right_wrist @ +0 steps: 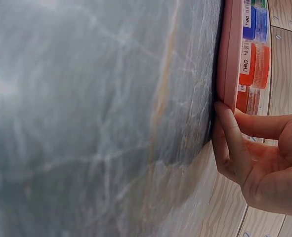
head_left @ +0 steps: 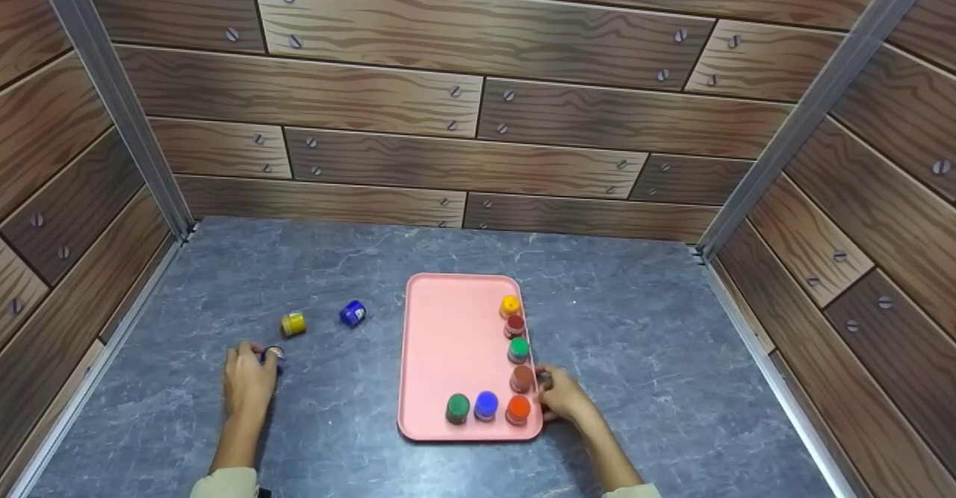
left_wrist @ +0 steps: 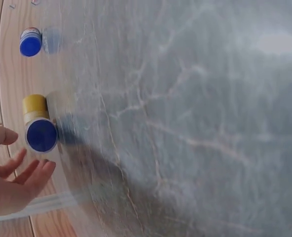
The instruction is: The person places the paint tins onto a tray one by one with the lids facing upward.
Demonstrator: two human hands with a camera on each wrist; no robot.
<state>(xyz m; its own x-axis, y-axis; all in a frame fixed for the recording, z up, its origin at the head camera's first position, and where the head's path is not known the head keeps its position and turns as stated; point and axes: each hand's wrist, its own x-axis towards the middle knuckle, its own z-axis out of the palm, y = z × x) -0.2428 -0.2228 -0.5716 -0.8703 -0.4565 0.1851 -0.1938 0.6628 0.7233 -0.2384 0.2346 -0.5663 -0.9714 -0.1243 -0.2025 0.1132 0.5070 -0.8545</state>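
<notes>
In the head view my left hand (head_left: 249, 378) is at a small paint jar (head_left: 275, 353) lying on the table. The left wrist view shows that jar's dark blue lid (left_wrist: 41, 136), with my thumb and fingers spread around it and a gap visible. Behind it lies a yellow paint jar (head_left: 293, 324); farther right is another blue paint jar (head_left: 353, 313) on its side. My right hand (head_left: 562, 395) pinches the right rim of the pink tray (head_left: 448, 349). Its fingertips (right_wrist: 224, 109) press the tray's edge beside the brown-lidded jar (head_left: 522, 378).
Several paint jars stand on the tray: yellow-orange (head_left: 510, 306), dark red (head_left: 514, 325), green (head_left: 518, 349) and orange-red (head_left: 517, 410) along the right side, blue (head_left: 486, 405) and dark green (head_left: 458, 408) along the near side. Wood-patterned walls (head_left: 373, 102) enclose the grey table (head_left: 336, 401).
</notes>
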